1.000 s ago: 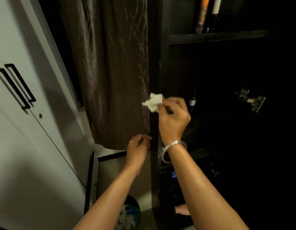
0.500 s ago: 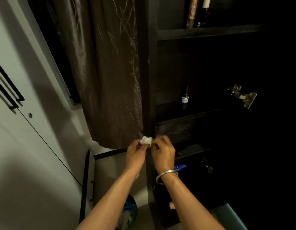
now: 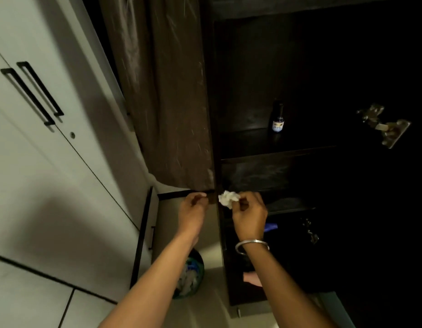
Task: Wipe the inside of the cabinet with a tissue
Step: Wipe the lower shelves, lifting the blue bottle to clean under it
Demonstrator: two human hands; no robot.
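Dark brown wood makes up the open cabinet (image 3: 276, 166) before us, its shelves deep in shadow, and we count one small dark glass bottle with a pale label (image 3: 278, 119) standing upright on the middle shelf. Two metal hinges show on the cabinet's right side, a large silver one (image 3: 385, 125) higher up and a smaller one (image 3: 310, 233) lower down. A brown patterned curtain (image 3: 162, 91) hangs just beside the cabinet's left edge. Further left stands a white wardrobe (image 3: 51, 174) with two long black handles (image 3: 32, 93) side by side. On the floor below sits one round bin filled with crumpled scraps (image 3: 189, 275).

Our right hand (image 3: 249, 214), with one silver bangle (image 3: 251, 245) on its wrist, pinches the crumpled white tissue (image 3: 229, 198) at the cabinet's front left edge, near the lower shelf. Our left hand (image 3: 193, 209) is just beside it, apart from the tissue, fingers curled in by the cabinet's edge; we cannot tell whether it grips anything.
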